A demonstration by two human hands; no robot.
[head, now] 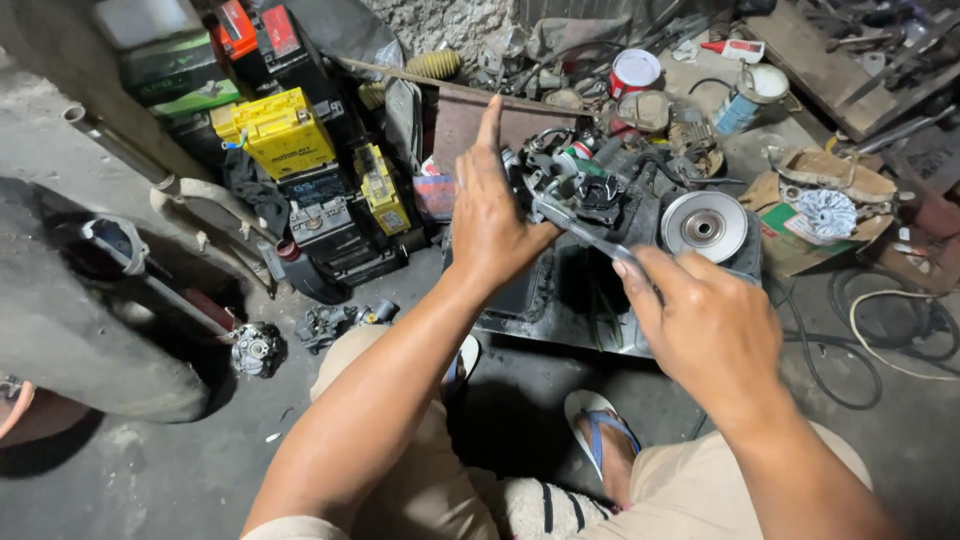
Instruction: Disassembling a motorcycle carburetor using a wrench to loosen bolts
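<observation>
The left hand (pixel 490 215) gripped a small black engine part (pixel 597 195) over a dark metal tray (pixel 545 300), forefinger pointing up. The right hand (pixel 700 320) held a wrench (pixel 585 232) whose head met that part. A silver pulley disc (pixel 704 226) lay just beside; yellow batteries (pixel 282 130) stood well apart on the left.

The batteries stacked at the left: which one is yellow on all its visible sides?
The large battery at the top of the pile, left of the left hand. The others are black, red-topped, or black with a yellow label.

Yellow box (pixel 280 130) upper left; red-white tin (pixel 635 72) top centre; torn carton (pixel 815 210) right.
</observation>
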